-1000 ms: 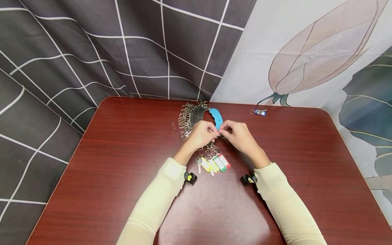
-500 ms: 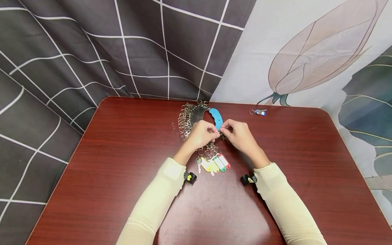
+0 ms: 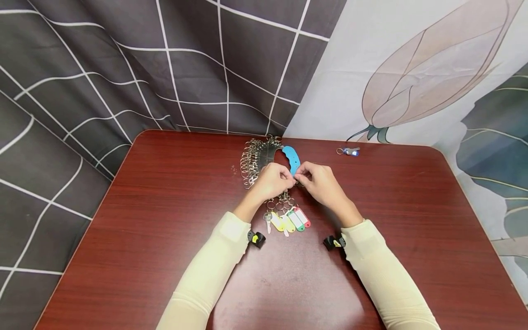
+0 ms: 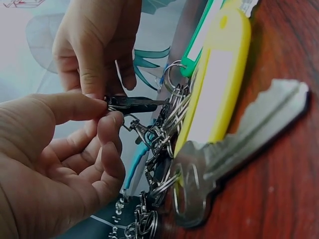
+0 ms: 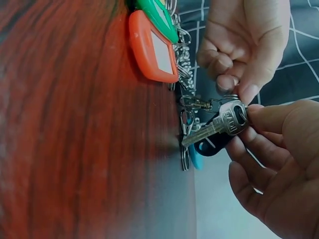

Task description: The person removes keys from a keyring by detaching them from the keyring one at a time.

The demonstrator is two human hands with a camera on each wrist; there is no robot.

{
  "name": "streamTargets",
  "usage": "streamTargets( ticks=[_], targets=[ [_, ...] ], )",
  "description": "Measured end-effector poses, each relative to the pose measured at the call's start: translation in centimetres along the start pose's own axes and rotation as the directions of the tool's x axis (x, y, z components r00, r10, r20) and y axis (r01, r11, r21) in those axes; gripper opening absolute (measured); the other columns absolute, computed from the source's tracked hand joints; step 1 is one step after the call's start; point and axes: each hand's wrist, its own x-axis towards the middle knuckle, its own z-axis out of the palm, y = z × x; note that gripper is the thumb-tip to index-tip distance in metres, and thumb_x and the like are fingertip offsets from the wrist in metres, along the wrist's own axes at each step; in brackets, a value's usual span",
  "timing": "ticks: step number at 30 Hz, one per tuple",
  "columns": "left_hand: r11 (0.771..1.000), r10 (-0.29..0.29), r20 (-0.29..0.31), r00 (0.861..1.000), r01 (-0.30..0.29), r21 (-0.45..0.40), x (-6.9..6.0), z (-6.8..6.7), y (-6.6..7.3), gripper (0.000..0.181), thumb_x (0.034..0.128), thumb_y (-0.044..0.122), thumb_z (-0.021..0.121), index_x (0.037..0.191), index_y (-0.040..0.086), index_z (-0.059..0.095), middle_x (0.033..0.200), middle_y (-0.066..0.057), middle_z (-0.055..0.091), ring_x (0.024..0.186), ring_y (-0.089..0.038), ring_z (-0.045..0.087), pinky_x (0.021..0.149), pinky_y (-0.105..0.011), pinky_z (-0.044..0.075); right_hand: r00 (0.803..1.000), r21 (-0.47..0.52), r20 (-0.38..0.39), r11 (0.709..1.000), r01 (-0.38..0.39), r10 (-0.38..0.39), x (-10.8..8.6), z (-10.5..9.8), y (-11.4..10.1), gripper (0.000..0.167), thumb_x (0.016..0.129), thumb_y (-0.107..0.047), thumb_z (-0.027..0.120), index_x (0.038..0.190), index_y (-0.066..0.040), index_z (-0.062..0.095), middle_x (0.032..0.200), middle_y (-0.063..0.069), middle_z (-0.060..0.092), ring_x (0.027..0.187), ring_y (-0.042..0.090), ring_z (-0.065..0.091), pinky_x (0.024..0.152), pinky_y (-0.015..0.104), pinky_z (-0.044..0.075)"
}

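Fingertips of my left hand (image 3: 273, 179) and right hand (image 3: 322, 182) meet beside the lower end of the blue handle (image 3: 292, 158) of a dark plate hung with many metal rings. In the right wrist view, a silver key (image 5: 227, 120) and a black tag (image 5: 212, 144) hang from a small ring. My left hand (image 5: 246, 45) pinches that ring at a metal clasp (image 5: 202, 103); my right hand (image 5: 284, 159) pinches it by the key's head. The left wrist view shows the black tag (image 4: 133, 103) between both hands, the ring itself mostly hidden by fingers.
Yellow, green and red tags (image 3: 302, 217) and a loose-hanging key (image 3: 268, 222) lie fanned on the red-brown table (image 3: 165, 206) between my wrists. Near the back edge, right of the hands, lies a blue-tagged key (image 3: 350, 151). A grid-patterned curtain (image 3: 198, 78) stands behind.
The fingertips of both hands were slightly farther apart half a second ago and now meet again. The plate, tags and far key have stayed in place.
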Motion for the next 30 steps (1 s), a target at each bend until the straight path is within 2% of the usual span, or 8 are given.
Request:
streamTargets(
  ticks=[4,10,14,18,25,30],
  targets=[
    [1.000,0.022,0.002,1.000,-0.022,0.000,0.08,0.00,-0.17,0.007,0.0875,0.017,0.077,0.081,0.013,0.078,0.072,0.004,0.070,0.068,-0.007,0.059,0.068,-0.023,0.046,1.000,-0.007,-0.008,1.000,-0.017,0.017,-0.04,0.11,0.07,0.006,0.098,-0.013,0.071,0.095,-0.008,0.072,0.083,0.006,0.073,0.074,0.021,0.062,0.071,0.037,0.051],
    [0.999,-0.017,0.016,1.000,0.018,-0.028,0.04,0.03,-0.22,0.016,0.0915,0.023,0.076,0.079,0.013,0.074,0.066,0.003,0.068,0.060,-0.008,0.058,0.058,-0.022,0.043,1.000,0.002,0.002,1.000,-0.011,0.011,-0.03,0.12,-0.01,0.006,0.097,-0.013,0.071,0.095,-0.007,0.072,0.083,0.006,0.073,0.074,0.021,0.064,0.072,0.037,0.052],
    [0.997,-0.034,0.021,0.999,0.036,-0.065,0.09,0.11,-0.15,0.013,0.0937,0.019,0.074,0.084,0.011,0.074,0.069,0.001,0.070,0.060,-0.009,0.064,0.057,-0.021,0.045,1.000,0.005,0.011,1.000,0.004,-0.004,0.01,0.11,-0.08,0.005,0.097,-0.013,0.072,0.095,-0.007,0.072,0.084,0.006,0.073,0.076,0.021,0.066,0.072,0.038,0.054],
    [0.997,-0.042,0.021,0.999,0.043,-0.067,0.10,0.08,0.01,0.012,0.0944,0.017,0.075,0.086,0.010,0.074,0.072,0.000,0.072,0.062,-0.010,0.066,0.055,-0.020,0.047,1.000,0.000,0.006,1.000,0.011,-0.011,0.02,0.09,-0.07,0.006,0.097,-0.012,0.072,0.096,-0.007,0.072,0.084,0.006,0.073,0.076,0.021,0.066,0.072,0.038,0.054],
    [0.998,-0.007,0.029,1.000,0.008,-0.060,-0.09,-0.09,0.14,0.008,0.0920,0.014,0.075,0.085,0.010,0.075,0.073,-0.002,0.072,0.063,-0.011,0.067,0.058,-0.021,0.046,1.000,-0.018,-0.013,1.000,-0.015,0.015,-0.03,-0.07,-0.12,0.006,0.097,-0.012,0.071,0.095,-0.007,0.071,0.084,0.006,0.073,0.074,0.021,0.063,0.072,0.037,0.051],
    [0.999,-0.009,0.030,1.000,0.010,-0.052,-0.09,-0.11,-0.04,0.011,0.0915,0.018,0.074,0.083,0.011,0.075,0.072,-0.004,0.073,0.062,-0.011,0.066,0.059,-0.022,0.044,1.000,-0.007,0.003,1.000,0.013,-0.013,-0.01,-0.13,-0.07,0.005,0.097,-0.012,0.072,0.095,-0.007,0.072,0.084,0.006,0.073,0.075,0.020,0.064,0.072,0.037,0.052]
  ],
)
